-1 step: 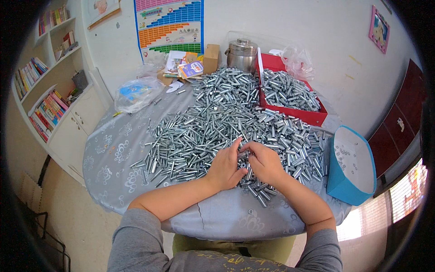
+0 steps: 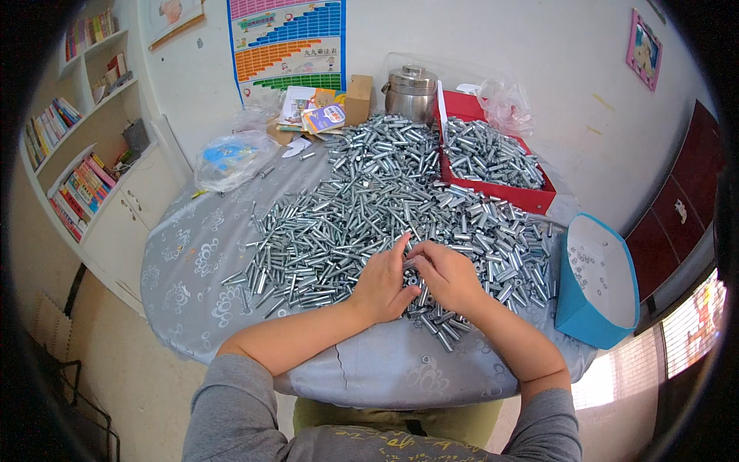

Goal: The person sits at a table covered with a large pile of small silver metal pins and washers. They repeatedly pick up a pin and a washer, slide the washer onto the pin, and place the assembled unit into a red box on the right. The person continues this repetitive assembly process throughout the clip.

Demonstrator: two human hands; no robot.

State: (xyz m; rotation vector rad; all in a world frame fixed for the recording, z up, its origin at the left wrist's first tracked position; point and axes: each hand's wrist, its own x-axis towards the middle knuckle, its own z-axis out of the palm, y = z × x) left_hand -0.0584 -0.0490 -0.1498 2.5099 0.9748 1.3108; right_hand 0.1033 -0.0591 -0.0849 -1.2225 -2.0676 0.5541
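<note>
Silver tubes point(image 2: 369, 206) lie heaped, long axes pointing every way.

This looks like a room in a home. At ten o'clock stands a white bookcase point(image 2: 88, 138) with rows of books point(image 2: 50, 131) above cupboard doors point(image 2: 112, 235). A colourful chart point(image 2: 289, 50) with cartoon figures hangs at eleven, a pink-framed picture point(image 2: 645, 50) at two. The round table point(image 2: 181, 258) has a flower-patterned cover, though heaped metal pieces point(image 2: 385, 204) lend it a workshop look.
</note>
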